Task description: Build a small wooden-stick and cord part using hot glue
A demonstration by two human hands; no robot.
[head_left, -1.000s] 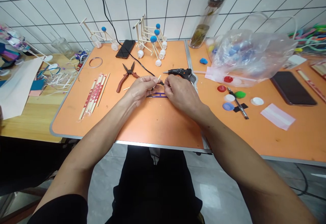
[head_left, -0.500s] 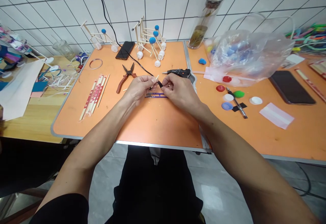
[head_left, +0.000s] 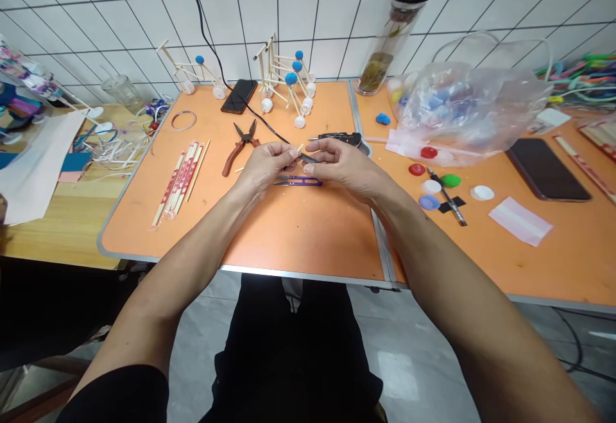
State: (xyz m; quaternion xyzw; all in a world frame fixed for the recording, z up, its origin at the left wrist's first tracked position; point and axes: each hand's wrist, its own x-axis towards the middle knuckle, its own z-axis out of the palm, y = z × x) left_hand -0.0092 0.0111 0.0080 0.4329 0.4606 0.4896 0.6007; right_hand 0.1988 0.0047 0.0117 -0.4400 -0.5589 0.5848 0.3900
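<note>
Dark strip (head_left: 309, 160), one, narrow: located between the two hands, above the bench (head_left: 298, 243). Long axis runs left to right, the right end sloping slightly toward the person. Lies directly off the left fingertips; the left hand is the nearer.

Left hand (head_left: 266, 165): grip closed in a pinch on a short pale stick (head_left: 301, 148), which points up and away beside the strip's near-left end. Whether stick and strip are joined, cannot be told.

Right hand (head_left: 344, 167): grip parted, fingers above the strip and thumb below, the strip's right end in the gap.

Snips (head_left: 308, 181), purple handles: just on the person's side of the hands, blades to the left.

Glue gun (head_left: 342, 137), black: beyond the right hand, nozzle to the left.

Containers:
Plastic bag (head_left: 505, 105), clear, right rear; blue and pale pieces inside, not individually legible.
Bottle (head_left: 391, 41), glass, metal lid, against the wall; leaves and liquid in the lower part.
Glass vessel (head_left: 122, 94), far left; contents unclear.
Wrappers (head_left: 180, 182), clear and red, left; several chopsticks within.
</note>
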